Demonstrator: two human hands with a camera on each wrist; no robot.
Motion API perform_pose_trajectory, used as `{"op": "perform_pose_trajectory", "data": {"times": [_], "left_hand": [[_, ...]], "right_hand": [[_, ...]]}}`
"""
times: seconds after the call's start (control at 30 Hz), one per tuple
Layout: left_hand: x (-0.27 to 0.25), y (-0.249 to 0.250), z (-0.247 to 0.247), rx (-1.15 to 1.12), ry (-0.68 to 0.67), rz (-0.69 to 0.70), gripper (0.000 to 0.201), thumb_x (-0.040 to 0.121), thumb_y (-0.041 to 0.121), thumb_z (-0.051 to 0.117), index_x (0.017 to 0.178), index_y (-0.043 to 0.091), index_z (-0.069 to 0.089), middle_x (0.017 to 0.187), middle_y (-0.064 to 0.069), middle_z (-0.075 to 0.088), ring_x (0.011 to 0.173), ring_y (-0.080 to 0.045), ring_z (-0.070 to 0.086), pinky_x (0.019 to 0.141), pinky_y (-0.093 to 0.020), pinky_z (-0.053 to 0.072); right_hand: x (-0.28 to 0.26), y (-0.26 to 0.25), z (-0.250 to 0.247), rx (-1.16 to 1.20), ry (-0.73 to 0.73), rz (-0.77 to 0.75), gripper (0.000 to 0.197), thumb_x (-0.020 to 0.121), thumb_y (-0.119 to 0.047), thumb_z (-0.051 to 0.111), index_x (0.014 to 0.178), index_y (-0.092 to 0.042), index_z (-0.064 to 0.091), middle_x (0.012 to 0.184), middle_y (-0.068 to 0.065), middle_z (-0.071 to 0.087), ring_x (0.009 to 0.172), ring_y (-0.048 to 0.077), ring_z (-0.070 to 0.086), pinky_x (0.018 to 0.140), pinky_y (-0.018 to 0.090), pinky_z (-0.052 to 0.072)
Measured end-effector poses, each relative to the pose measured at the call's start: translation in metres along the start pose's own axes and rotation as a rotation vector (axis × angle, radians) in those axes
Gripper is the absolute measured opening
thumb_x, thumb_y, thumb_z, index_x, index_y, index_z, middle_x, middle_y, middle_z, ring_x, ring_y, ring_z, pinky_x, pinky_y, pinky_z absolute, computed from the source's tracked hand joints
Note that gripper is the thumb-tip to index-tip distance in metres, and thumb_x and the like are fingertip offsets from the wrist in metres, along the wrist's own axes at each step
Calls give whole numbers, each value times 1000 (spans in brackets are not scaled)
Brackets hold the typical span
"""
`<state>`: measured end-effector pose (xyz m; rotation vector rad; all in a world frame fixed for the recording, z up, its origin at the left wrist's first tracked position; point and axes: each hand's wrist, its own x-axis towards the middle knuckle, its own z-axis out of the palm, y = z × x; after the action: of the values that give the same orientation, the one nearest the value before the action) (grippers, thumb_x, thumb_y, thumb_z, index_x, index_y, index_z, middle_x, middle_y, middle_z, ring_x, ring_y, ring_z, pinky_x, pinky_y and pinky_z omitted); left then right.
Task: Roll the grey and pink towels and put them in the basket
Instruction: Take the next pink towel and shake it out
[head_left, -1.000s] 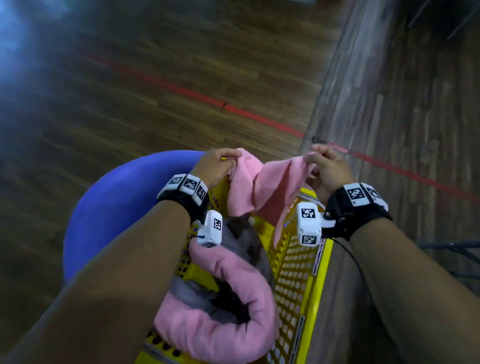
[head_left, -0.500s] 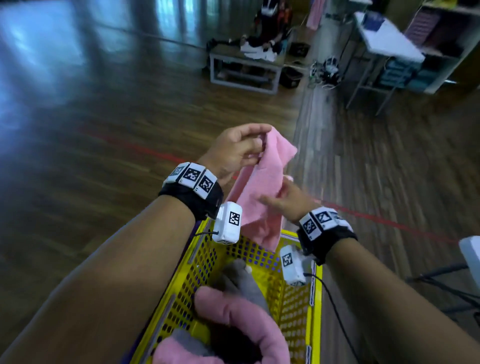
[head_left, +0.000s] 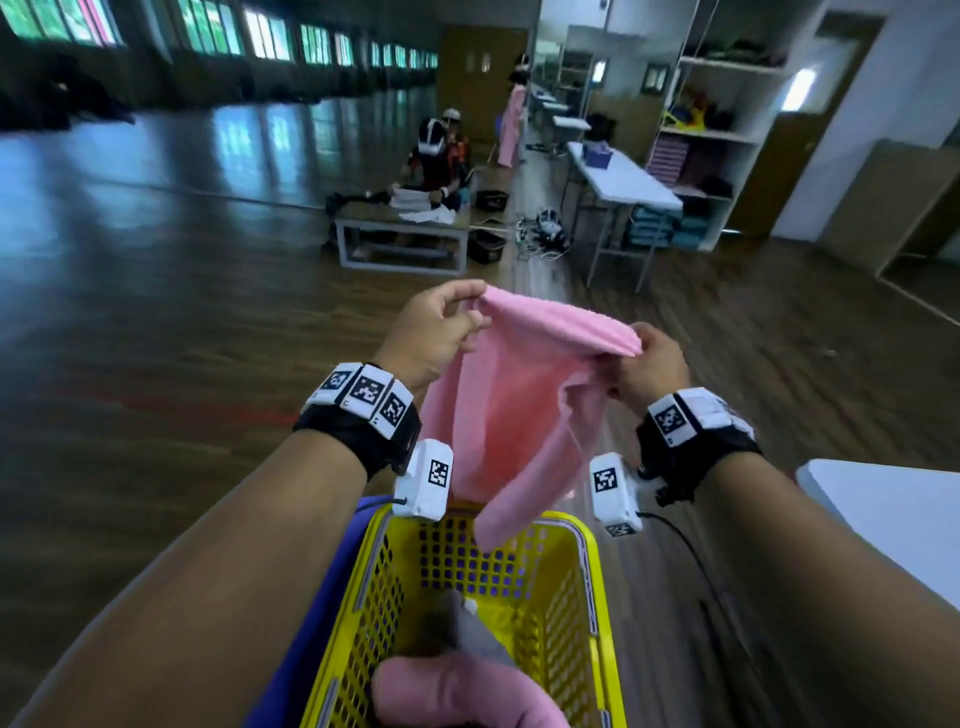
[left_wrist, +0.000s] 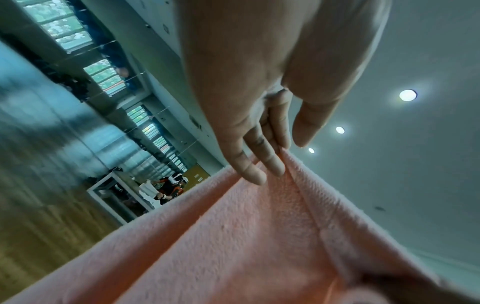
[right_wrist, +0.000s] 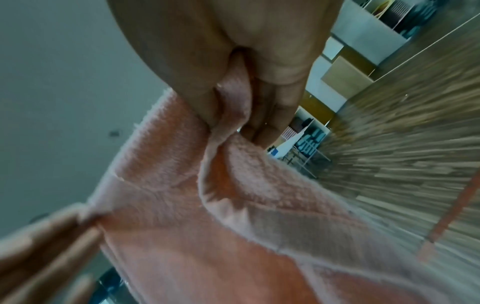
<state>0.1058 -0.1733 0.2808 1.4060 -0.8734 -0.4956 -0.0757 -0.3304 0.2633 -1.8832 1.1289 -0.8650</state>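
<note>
Left hand: the left hand (head_left: 434, 332) is raised in front of the person and pinches one top corner of the pink towel (head_left: 514, 410) between thumb and fingertips (left_wrist: 255, 174); the wrist view shows two fingers lying against the cloth's edge.

Right hand: the right hand (head_left: 649, 366) is clenched around the opposite top corner, with a bunch of cloth gathered between thumb and fingers (right_wrist: 272, 115).

Pink towel: held up and spread between the two hands, top edge roughly level, the rest hanging down; its lower end dangles just over the far rim of the basket (whether it touches the rim I cannot tell).

Basket: the yellow basket (head_left: 597, 597) with perforated walls sits below the forearms, on something blue (head_left: 291, 670).

Inside the basket: a grey towel (head_left: 467, 631) lies crumpled on the bottom, and a second pink towel (head_left: 457, 691), rolled thick, lies at the near end, partly over the grey one.

Room: dark wooden floor; a low table (head_left: 400, 234) further off with another person (head_left: 439, 156) working at it; a white folding table (head_left: 623, 179) and shelves (head_left: 711, 135) to the right.

Near right: the corner of a white tabletop (head_left: 888, 519).
</note>
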Motion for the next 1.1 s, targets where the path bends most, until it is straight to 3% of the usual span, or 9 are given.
{"op": "perform_pose_trajectory", "data": {"times": [0.1, 0.2, 0.33, 0.47, 0.6, 0.7, 0.83, 0.93, 1.1], "left_hand": [[1, 2, 28, 214, -98, 16, 34, 92, 5, 58, 125, 12, 61, 119, -11, 66, 86, -17, 66, 80, -36, 55], [4, 9, 66, 366, -198, 22, 34, 91, 6, 59, 125, 7, 61, 118, -16, 66, 103, -25, 64, 88, -37, 51], [8, 33, 130, 609, -374, 21, 27, 91, 18, 63, 118, 13, 65, 116, -6, 67, 91, -15, 63, 76, -21, 46], [0, 62, 225, 589, -507, 94, 59, 93, 29, 62, 146, 18, 38, 145, -10, 47, 128, -18, 49, 99, -27, 42], [-16, 88, 335, 313, -592, 228, 62, 92, 18, 64, 147, 19, 36, 139, -9, 52, 119, -12, 55, 86, -11, 48], [-26, 97, 392, 368, -559, 355, 32, 92, 17, 65, 124, 13, 61, 104, -4, 70, 93, -12, 65, 84, -25, 51], [-32, 104, 431, 370, -476, 318, 17, 88, 16, 69, 105, 13, 67, 70, 2, 56, 67, -15, 53, 67, -32, 47], [-35, 113, 445, 484, -476, 378, 15, 87, 17, 71, 99, 13, 62, 77, 3, 56, 68, -11, 51, 68, -28, 43], [-37, 129, 451, 483, -570, 371, 14, 88, 8, 68, 98, 0, 63, 94, -14, 68, 79, -14, 61, 75, -28, 50]], "right_hand": [[13, -5, -47, 54, 89, -54, 29, 62, -19, 63, 85, -37, 64, 81, 0, 72, 79, 30, 70, 71, 52, 58], [18, 0, -88, 72, 196, -141, 30, 62, -19, 63, 82, -41, 58, 84, -5, 69, 81, 23, 67, 74, 47, 58], [21, 24, -149, 170, 283, -171, 47, 64, -8, 71, 93, -38, 52, 85, -11, 64, 78, 7, 63, 67, 23, 54], [21, 54, -218, 224, 192, -277, 36, 76, 2, 67, 102, -16, 51, 77, -4, 59, 56, -7, 54, 51, 8, 44], [14, 92, -281, 161, 44, -361, 22, 79, 6, 66, 89, -11, 58, 76, -2, 60, 55, -8, 52, 52, 8, 43], [17, 109, -328, 165, 22, -395, 18, 77, 3, 70, 85, -12, 62, 75, -3, 61, 58, -7, 52, 55, 9, 43], [27, 120, -374, 132, -1, -426, 25, 75, 5, 69, 74, -19, 64, 73, -1, 64, 65, 2, 54, 62, 17, 44], [31, 126, -391, 145, -36, -436, 26, 74, 7, 68, 73, -20, 66, 79, 9, 68, 74, 15, 58, 69, 35, 47], [34, 121, -413, 84, -35, -480, 25, 78, -1, 70, 71, -25, 68, 77, -3, 71, 72, 11, 63, 70, 37, 52]]}}
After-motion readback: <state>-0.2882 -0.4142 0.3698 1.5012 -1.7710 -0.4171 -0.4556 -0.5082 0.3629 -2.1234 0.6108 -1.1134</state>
